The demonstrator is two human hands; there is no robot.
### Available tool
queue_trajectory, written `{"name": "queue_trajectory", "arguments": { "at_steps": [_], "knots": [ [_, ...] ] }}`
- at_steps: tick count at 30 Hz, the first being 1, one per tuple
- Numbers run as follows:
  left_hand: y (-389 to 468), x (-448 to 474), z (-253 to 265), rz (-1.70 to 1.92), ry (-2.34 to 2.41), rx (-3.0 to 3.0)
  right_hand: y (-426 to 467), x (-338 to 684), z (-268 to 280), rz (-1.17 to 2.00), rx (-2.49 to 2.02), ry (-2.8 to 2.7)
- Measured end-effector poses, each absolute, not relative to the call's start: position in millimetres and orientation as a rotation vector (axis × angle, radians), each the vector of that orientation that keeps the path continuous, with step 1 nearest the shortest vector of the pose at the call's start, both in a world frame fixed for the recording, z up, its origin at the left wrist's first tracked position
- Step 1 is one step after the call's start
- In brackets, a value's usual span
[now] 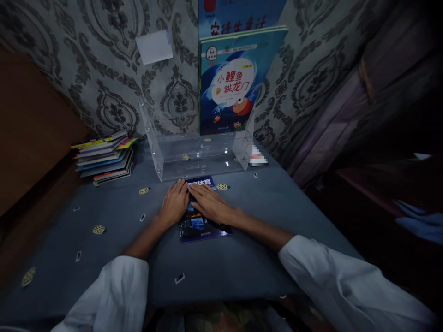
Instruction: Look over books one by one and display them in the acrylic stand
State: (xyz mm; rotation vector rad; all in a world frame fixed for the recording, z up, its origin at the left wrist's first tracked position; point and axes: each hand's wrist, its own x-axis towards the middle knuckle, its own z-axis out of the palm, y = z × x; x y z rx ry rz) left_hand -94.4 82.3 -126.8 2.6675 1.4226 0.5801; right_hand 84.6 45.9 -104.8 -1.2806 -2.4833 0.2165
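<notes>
A dark blue book with pictures on its cover lies flat on the table, in front of a clear acrylic rack. Over its upper left edge rests my left hand, laid flat with the fingers stretched forward. My right hand lies across the book's upper middle, palm down and fingers extended toward the left hand. The fingertips of both hands come close together near the cover title, which they partly hide. Neither hand grips anything. The clear rack holds a blue-green picture book upright on its right side, with a larger blue book behind it.
A stack of thin books sits at the table's back left. A small pixelated object stands by the rack's right end. The patterned wall, bearing a white card, rises behind. A purple curtain hangs to the right.
</notes>
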Motion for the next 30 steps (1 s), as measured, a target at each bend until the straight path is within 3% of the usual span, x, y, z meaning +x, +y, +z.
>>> {"name": "queue_trajectory", "arguments": {
  "at_steps": [18, 30],
  "knots": [
    [80.4, -95.8, -123.2, 0.556, 1.408, 2.661, 72.9, 148.9, -133.7, 0.499, -1.371, -2.148],
    [101.1, -100.8, -105.6, 0.194, 1.048, 2.758, 77.6, 157.8, -129.8, 0.541, -1.267, -2.115]
  ]
}}
